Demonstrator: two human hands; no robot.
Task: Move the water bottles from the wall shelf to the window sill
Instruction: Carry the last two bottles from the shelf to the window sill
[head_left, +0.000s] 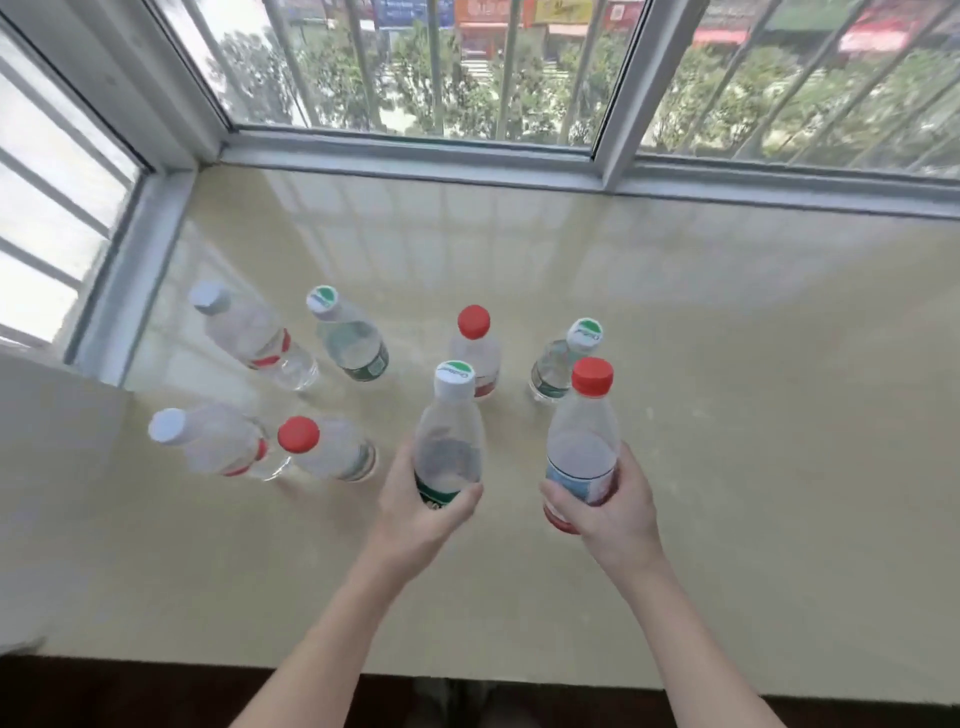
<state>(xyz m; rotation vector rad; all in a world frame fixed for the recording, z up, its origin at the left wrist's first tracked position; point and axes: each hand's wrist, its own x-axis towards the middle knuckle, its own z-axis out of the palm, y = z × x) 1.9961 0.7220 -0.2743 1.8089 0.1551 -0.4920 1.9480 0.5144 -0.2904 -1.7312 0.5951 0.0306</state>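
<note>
Over the beige window sill (727, 364), my left hand (415, 512) grips the lower part of a clear bottle with a white-and-green cap and green label (449, 436). My right hand (613, 512) holds a red-capped bottle with a blue-and-red label (584, 431) around its base. Both bottles are upright; I cannot tell whether they touch the sill. Several more bottles stand on the sill behind and to the left, among them a red-capped one (474, 343), a green-capped one (348, 338) and a white-capped one (249, 332). The wall shelf is out of view.
Window frames (415, 156) border the sill at the back and on the left, with bars and trees outside. The sill's front edge (519, 680) runs along the bottom, dark floor below it. A grey wall (47, 441) juts in at left.
</note>
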